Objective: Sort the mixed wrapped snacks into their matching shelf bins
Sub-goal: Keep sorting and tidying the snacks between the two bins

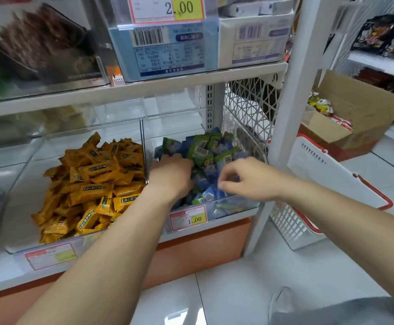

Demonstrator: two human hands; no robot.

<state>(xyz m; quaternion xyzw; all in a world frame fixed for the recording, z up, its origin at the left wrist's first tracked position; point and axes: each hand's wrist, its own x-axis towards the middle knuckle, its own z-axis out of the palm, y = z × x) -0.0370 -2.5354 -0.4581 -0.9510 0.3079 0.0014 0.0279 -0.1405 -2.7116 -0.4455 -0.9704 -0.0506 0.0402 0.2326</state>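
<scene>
Two clear shelf bins stand side by side on the lower shelf. The left bin (22, 174) holds a heap of orange wrapped snacks (95, 181). The right bin (236, 207) holds mixed blue and green wrapped snacks (207, 148). My left hand (171, 174) reaches into the right bin's left side, fingers curled down into the blue and green packets; what it grips is hidden. My right hand (247, 179) hovers over the bin's front right with fingers curled, thumb and forefinger close together just above a blue packet (211, 192).
A white shelf post (282, 127) stands right of the bins. Beyond it a white basket with red handles (332, 184) sits on the floor, with an open cardboard box (355, 113) of snacks behind. Price tags (187, 218) hang on the bin fronts. Upper bins hold boxed goods.
</scene>
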